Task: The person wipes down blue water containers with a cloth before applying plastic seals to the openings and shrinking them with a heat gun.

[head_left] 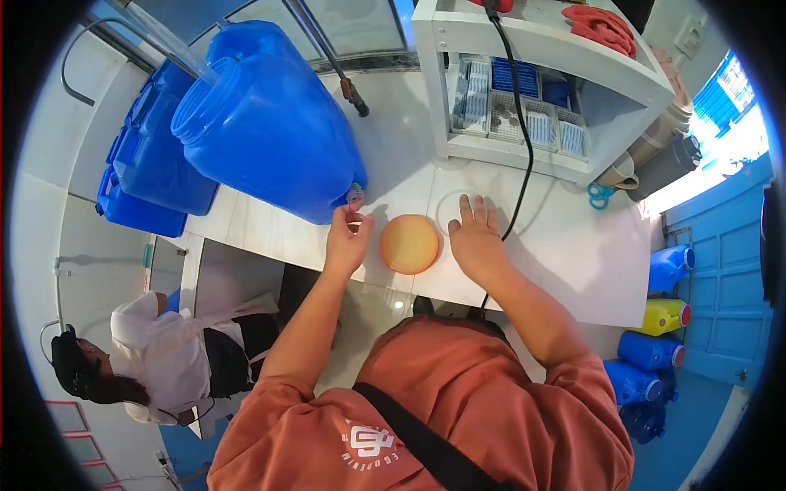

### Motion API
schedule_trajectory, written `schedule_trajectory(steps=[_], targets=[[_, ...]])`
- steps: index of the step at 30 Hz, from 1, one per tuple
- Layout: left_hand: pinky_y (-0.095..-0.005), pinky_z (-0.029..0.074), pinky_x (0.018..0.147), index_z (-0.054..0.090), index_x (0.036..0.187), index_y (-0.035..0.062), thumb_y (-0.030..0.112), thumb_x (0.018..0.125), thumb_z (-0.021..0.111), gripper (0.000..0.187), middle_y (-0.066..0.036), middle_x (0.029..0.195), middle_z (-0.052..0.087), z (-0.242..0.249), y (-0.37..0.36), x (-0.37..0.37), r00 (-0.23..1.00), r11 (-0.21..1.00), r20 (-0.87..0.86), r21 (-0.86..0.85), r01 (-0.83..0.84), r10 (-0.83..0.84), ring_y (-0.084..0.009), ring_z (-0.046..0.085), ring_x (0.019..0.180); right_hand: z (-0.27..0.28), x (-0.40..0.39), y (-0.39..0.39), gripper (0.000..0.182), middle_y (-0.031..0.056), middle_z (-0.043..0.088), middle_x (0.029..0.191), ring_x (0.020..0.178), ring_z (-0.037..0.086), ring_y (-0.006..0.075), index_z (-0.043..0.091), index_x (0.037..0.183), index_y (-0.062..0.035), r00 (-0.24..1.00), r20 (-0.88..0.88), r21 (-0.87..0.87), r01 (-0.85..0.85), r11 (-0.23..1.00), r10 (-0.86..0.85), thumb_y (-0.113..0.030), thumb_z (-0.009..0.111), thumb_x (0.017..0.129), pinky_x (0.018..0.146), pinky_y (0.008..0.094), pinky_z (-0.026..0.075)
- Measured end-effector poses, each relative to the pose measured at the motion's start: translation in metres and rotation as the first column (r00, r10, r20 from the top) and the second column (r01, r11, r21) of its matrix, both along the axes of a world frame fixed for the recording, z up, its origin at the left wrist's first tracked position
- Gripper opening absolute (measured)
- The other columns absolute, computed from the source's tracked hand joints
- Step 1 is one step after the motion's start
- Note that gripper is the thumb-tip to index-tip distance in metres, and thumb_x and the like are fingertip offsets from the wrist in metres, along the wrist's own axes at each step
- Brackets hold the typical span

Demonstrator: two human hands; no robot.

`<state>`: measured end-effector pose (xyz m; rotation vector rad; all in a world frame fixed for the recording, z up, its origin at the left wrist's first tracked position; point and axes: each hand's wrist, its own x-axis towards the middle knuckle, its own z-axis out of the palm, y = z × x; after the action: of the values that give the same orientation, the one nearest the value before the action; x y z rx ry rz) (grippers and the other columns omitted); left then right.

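Observation:
My left hand [350, 239] has its fingers curled together beside a small clear spout [355, 195] at the lower corner of a large blue container [270, 123]. Whether the fingers grip anything is too small to tell. My right hand [476, 239] lies palm down on the white counter [573, 254], fingers spread, over the edge of a faint clear ring [450, 214]. Between the two hands sits a round orange-rimmed disc [409, 244] with a yellowish middle. A clear tube [176, 45] reaches into the open mouth of the blue container.
More blue containers [160, 147] stand at the left. A white shelf [557, 74] with baskets stands at the back right, a black cable [524, 123] hanging across it. Blue scissors [600, 195] lie beside the shelf. Another person [164, 352] is at the lower left.

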<state>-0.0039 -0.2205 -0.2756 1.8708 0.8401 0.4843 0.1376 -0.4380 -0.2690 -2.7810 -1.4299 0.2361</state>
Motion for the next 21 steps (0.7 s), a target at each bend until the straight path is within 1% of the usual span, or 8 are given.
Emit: schedule_trajectory(steps=[2,4,7,9,13,16,20,21], targets=[[-0.0247,0.047,0.073,0.055,0.116,0.0056,0.032,0.094,0.068,0.036,-0.003,0.101,0.061,0.003,-0.006,0.001,1.0,1.0,-0.022,0.001,0.0,0.0,-0.01,0.056,0.082,-0.003,0.006,0.0,0.031,0.0256,0.037,0.152,0.143,0.032,0.0448,0.057,0.119,0.0009,1.0,0.02,0.051,-0.019,0.999,0.018,-0.016,0.052,0.094,0.116,0.0602,0.025],[-0.0233,0.045,0.069,0.056,0.114,0.0108,0.042,0.095,0.064,0.037,0.001,0.094,0.061,0.006,-0.007,0.003,0.98,0.865,-0.137,-0.463,-0.192,0.144,-0.009,0.056,0.078,0.003,0.008,0.004,0.026,0.0258,0.039,0.151,0.143,0.032,0.0446,0.059,0.113,0.0017,0.998,0.045,0.108,-0.046,0.993,0.041,-0.014,0.052,0.093,0.115,0.062,0.026],[-0.0207,0.039,0.057,0.057,0.105,0.0157,0.054,0.096,0.055,0.039,0.007,0.081,0.057,-0.002,0.008,0.008,0.949,0.708,-0.165,-0.635,-0.31,0.269,-0.0064,0.051,0.068,0.019,-0.02,0.008,0.026,0.0256,0.043,0.148,0.142,0.035,0.0444,0.058,0.112,0.003,0.987,0.153,0.334,-0.105,0.937,0.056,-0.012,0.05,0.093,0.113,0.0644,0.028],[-0.0204,0.034,0.052,0.056,0.099,0.0159,0.054,0.097,0.052,0.039,0.008,0.076,0.055,-0.014,0.028,0.019,0.954,0.641,-0.176,-0.709,-0.294,0.242,-0.0057,0.047,0.063,0.018,-0.037,0.011,0.027,0.0243,0.042,0.149,0.142,0.033,0.0453,0.057,0.113,0.0009,0.928,0.161,0.286,-0.37,0.884,0.336,-0.017,0.057,0.092,0.11,0.0672,0.029],[-0.0191,0.026,0.042,0.058,0.083,0.0154,0.056,0.099,0.044,0.046,0.006,0.067,0.051,-0.023,0.053,0.043,0.977,0.37,-0.108,-0.913,-0.17,0.182,-0.0052,0.038,0.05,-0.013,-0.054,0.014,0.037,0.023,0.041,0.149,0.143,0.03,0.0463,0.056,0.115,-0.002,0.941,-0.052,0.351,-0.296,0.888,0.334,-0.024,0.068,0.087,0.109,0.0682,0.03],[-0.0183,0.024,0.04,0.058,0.085,0.014,0.057,0.1,0.038,0.05,0.006,0.064,0.048,-0.027,0.053,0.057,0.931,0.46,-0.246,-0.816,-0.349,0.269,-0.0045,0.035,0.047,-0.027,-0.052,0.022,0.035,0.0225,0.044,0.144,0.139,0.033,0.0448,0.059,0.111,-0.0029,0.957,-0.102,0.432,-0.204,0.879,0.273,-0.022,0.07,0.083,0.108,0.0678,0.031],[-0.0214,0.029,0.042,0.057,0.092,0.0129,0.054,0.1,0.041,0.045,0.004,0.072,0.054,-0.027,0.038,0.048,0.939,0.543,-0.178,-0.778,-0.316,0.293,-0.0048,0.04,0.054,-0.024,-0.042,0.023,0.044,0.0222,0.04,0.147,0.142,0.03,0.0437,0.056,0.112,-0.0032,0.959,-0.03,0.417,-0.245,0.875,0.282,-0.03,0.075,0.082,0.111,0.0634,0.031],[-0.025,0.037,0.047,0.059,0.094,0.0102,0.049,0.098,0.047,0.04,0.0,0.076,0.057,-0.016,0.023,0.039,0.943,0.727,-0.174,-0.602,-0.33,0.284,-0.0098,0.047,0.058,-0.015,-0.041,0.019,0.042,0.0216,0.041,0.146,0.141,0.032,0.043,0.057,0.11,-0.004,0.952,-0.042,0.461,-0.251,0.851,0.304,-0.03,0.076,0.082,0.111,0.061,0.032]])
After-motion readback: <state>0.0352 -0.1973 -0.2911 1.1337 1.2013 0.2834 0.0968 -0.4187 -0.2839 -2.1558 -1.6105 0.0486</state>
